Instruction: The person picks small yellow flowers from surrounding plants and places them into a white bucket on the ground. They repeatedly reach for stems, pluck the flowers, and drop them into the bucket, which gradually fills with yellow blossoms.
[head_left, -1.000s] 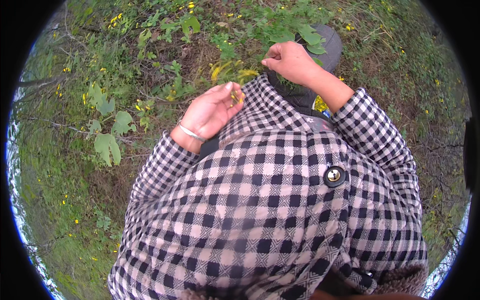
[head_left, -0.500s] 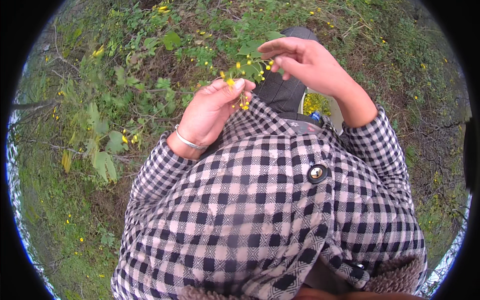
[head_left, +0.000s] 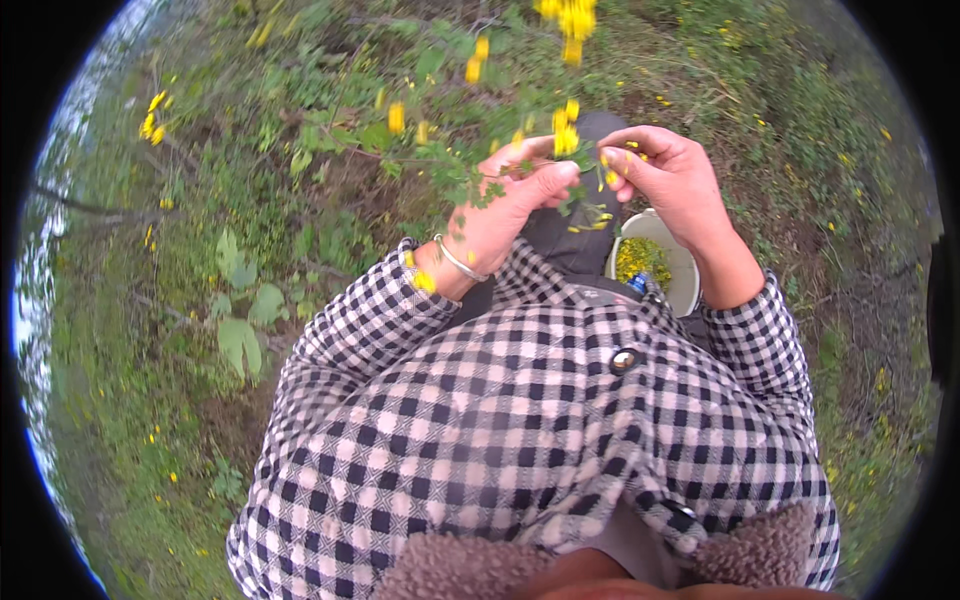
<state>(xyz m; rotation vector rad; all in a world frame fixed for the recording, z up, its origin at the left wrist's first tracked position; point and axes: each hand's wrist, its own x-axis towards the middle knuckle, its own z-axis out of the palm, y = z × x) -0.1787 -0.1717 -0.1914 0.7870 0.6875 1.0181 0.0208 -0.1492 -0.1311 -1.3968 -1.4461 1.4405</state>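
Note:
My left hand [head_left: 490,225], with a bangle at its wrist, is closed on a thin green flowering stem [head_left: 590,158]. Bright yellow flowers [head_left: 566,138] stand above its thumb, blurred by motion, and small leaves hang across the fingers. Facing it, my right hand [head_left: 675,185] pinches at small yellow flowers [head_left: 611,177] between thumb and fingertips, close to the same stem. Below my right hand stands a white bucket [head_left: 686,282], partly hidden by my wrist and jacket. Picked yellow flower heads [head_left: 640,258] lie inside it.
Leafy branches with yellow blooms [head_left: 396,118] reach in from the upper left, some crossing my left forearm. A broad-leaved plant [head_left: 238,335] grows at the left. My dark trouser leg [head_left: 570,240] is beside the bucket. Grass and brush cover the slope around me.
My right hand has come down and closed into a pinch near the stem. The left hand has moved right, now among leafier flowering branches. More of the bucket shows.

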